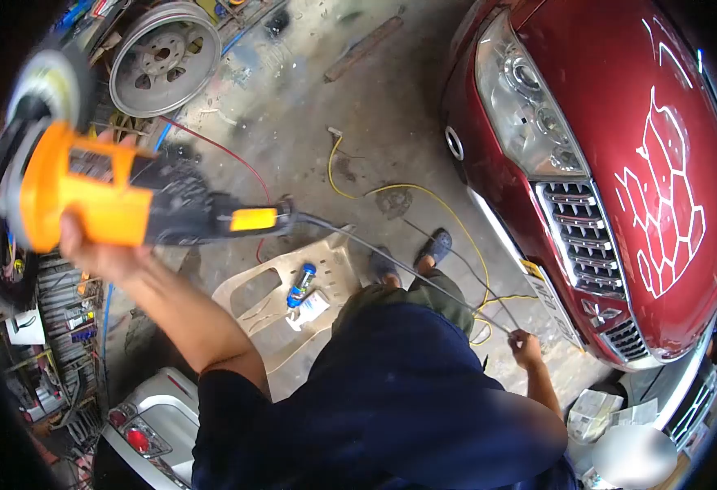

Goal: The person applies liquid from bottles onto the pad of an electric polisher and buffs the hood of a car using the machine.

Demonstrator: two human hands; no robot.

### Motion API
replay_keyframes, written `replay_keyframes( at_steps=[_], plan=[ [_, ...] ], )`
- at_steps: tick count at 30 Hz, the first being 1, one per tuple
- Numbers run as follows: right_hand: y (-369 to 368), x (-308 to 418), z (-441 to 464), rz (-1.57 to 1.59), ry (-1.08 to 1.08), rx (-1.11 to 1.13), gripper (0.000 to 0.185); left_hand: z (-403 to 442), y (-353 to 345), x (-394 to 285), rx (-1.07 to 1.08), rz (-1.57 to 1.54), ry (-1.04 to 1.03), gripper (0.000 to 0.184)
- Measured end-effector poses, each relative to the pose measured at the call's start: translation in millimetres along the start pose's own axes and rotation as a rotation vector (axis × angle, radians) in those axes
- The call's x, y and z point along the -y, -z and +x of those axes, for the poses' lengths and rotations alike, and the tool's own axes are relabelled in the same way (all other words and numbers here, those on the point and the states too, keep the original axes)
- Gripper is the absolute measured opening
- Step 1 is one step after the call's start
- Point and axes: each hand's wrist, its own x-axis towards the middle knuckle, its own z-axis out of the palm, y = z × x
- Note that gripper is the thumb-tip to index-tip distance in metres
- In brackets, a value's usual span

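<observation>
Left grip (pixel 112 256) clasps the orange polisher (pixel 101 200), right grip (pixel 526 349) holds its cord (pixel 375 248) near the red car (pixel 591 73): cord-handling, seemingly, calling for slack!

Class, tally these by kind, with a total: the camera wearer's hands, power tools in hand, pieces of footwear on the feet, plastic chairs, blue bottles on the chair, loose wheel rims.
Hands (left hand, right hand): 2
Power tool: 1
Footwear: 2
Plastic chair: 1
Blue bottle: 1
Wheel rim: 1
Total: 8
</observation>
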Motion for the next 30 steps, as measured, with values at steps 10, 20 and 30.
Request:
replay_keyframes(
  at_steps=[10, 20, 30],
  plan=[
    [204.7, 12.8, -125.9, -0.233, -0.526, 0.179, 0.031, -56.3, 11.6, -64.4, 0.371, -0.211, -0.081, 0.108],
    [224.1, 94.3, -101.3, -0.165, -0.231, -0.103, 0.026, -76.2, -14.1, -38.2, 0.091, 0.266, -0.197, 0.108],
    [87.1, -21.7, -119.6, 0.182, -0.563, 0.244, 0.080, -70.9, -51.3, 4.2, 0.525, -0.188, 0.063, 0.106]
  ],
)
